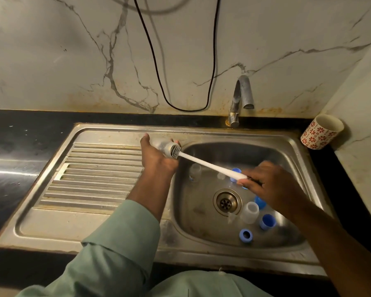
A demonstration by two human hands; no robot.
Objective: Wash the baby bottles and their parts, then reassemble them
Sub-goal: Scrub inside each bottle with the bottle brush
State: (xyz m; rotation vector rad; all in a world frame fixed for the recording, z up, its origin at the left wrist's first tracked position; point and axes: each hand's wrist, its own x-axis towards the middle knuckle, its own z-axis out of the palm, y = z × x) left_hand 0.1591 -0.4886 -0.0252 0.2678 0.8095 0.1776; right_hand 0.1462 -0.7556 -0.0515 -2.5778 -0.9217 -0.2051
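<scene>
My left hand (156, 156) grips a clear baby bottle (162, 145) lying sideways over the left rim of the sink basin (201, 230). My right hand (272, 185) holds the white handle of a bottle brush (210, 166), whose bristle head sits in the bottle's mouth. On the basin floor lie a second clear bottle (195, 172), a clear cap (250, 212), a clear nipple (231, 217) and several blue rings and caps (245, 234).
A steel tap (241, 97) stands behind the basin, with no water visible. The ribbed draining board (90, 179) lies to the left. A red-flowered white cup (321, 131) stands on the black counter at the right. A black cable (159, 78) hangs on the marble wall.
</scene>
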